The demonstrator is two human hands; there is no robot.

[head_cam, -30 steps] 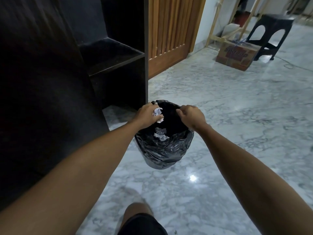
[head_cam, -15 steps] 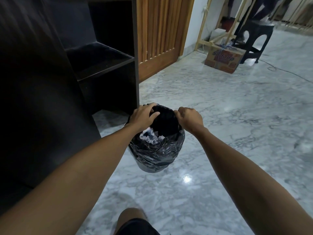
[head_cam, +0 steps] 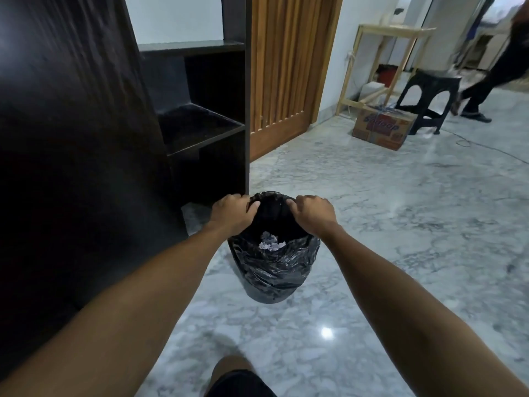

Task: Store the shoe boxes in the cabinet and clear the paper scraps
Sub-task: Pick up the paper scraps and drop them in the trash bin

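Two hands are closed on the bin liner [head_cam: 274,267] rim: left hand [head_cam: 233,213] pinched at the left edge, right hand [head_cam: 313,214] at the right. Paper scraps [head_cam: 270,243] are seen inside the bag, beside the dark cabinet [head_cam: 200,130], over the marble floor [head_cam: 400,210].

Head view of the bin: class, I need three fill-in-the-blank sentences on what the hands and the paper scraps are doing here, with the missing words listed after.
1. Both hands, left and right, grip the rim of the black ____ lining the bin.
2. The paper scraps lie ____ the bin.
3. The bin stands on the marble floor, to the ____ of the dark cabinet.

Missing words: bag; inside; right
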